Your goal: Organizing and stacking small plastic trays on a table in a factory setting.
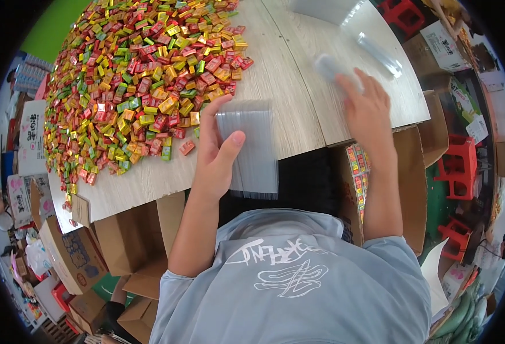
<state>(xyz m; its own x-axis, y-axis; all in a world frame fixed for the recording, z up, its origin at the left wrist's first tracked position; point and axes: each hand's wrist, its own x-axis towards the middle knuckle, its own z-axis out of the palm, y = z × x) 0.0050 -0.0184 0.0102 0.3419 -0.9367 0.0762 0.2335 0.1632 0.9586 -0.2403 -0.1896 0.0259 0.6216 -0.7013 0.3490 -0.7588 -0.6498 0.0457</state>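
Observation:
My left hand (215, 155) grips a thick stack of clear plastic sleeves or trays (255, 146) upright, just past the table's near edge. The thumb lies on its near face and the fingers wrap the left side. My right hand (367, 106) is over the right of the table, fingers stretched out and apart, a little smeared by motion. By its fingertips is a blurred clear plastic piece (324, 65); whether they touch it I cannot tell. Farther right lies a long clear plastic piece (379, 55). Small foil-wrapped blocks (149, 80), red, yellow, green and orange, are heaped at the left.
The pale wooden table (289, 114) has a seam. At the far right edge stands more clear plastic (327, 8). Below the near edge are open cardboard boxes (129, 235); one at right (410, 178) holds colourful packs (360, 178). Red stools (457, 166) stand on the right.

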